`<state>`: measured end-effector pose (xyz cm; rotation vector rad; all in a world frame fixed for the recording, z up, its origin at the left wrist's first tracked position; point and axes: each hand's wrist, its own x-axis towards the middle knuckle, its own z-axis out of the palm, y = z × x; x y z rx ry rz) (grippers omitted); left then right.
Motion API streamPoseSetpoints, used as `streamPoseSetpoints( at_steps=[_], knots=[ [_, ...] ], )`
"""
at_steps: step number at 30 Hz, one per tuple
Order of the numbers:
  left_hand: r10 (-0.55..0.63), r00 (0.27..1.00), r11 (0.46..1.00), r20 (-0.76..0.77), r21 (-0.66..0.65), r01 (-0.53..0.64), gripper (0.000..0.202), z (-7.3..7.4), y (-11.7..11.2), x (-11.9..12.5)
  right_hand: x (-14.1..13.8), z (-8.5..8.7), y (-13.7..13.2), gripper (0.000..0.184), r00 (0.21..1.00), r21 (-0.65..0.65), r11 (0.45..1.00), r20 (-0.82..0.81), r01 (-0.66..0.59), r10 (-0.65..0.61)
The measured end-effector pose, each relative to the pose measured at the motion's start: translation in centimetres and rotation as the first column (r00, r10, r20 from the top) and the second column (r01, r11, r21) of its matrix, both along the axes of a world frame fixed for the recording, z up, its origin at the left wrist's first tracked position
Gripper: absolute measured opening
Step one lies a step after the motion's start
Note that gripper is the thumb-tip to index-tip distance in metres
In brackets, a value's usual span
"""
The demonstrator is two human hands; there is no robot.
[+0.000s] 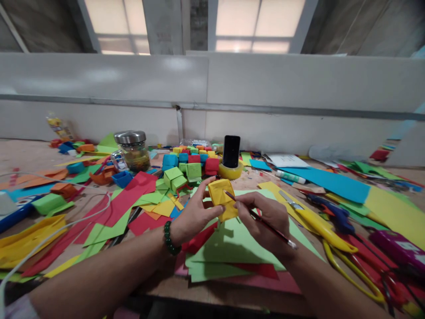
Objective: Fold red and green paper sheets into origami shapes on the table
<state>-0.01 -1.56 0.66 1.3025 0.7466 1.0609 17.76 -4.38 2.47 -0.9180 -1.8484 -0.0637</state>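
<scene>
My left hand (198,210) grips a small yellow folded-paper box (221,190) by its sides, thumb in front and fingers behind. In my right hand (265,217) is a dark pencil (274,229), held in a writing grip. Its tip meets or nearly meets the box's front face; actual contact I cannot make out. Beneath both hands lies a stack of light green paper sheets (239,246), with red and pink paper showing under it. A green bead bracelet circles my left wrist.
Several coloured paper cubes (175,178) stand behind my left hand. A glass jar (134,155) is at the back left, and a phone (231,150) leans on a yellow tape roll (230,170). Right: a yellow-handled knife (318,226), scissors (352,274), glue stick (290,177). A white cable (66,226) crosses the left.
</scene>
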Motion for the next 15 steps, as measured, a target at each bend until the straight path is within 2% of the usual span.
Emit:
streamPoseSetpoints(
  at_steps=[7, 15],
  knots=[
    [-0.001, 1.0, 1.0, 0.013, -0.003, 0.001, 0.079, -0.04, 0.05, -0.06, 0.35, 0.28, 0.09, 0.006, 0.999, 0.003, 0.999, -0.004, 0.049, -0.049],
    [-0.01, 1.0, 1.0, 0.01, 0.011, 0.01, 0.077, -0.23, 0.07, -0.02, -0.12, -0.06, -0.02, 0.008, 1.0, 0.007, 1.0, -0.014, -0.018, 0.019]
  ],
)
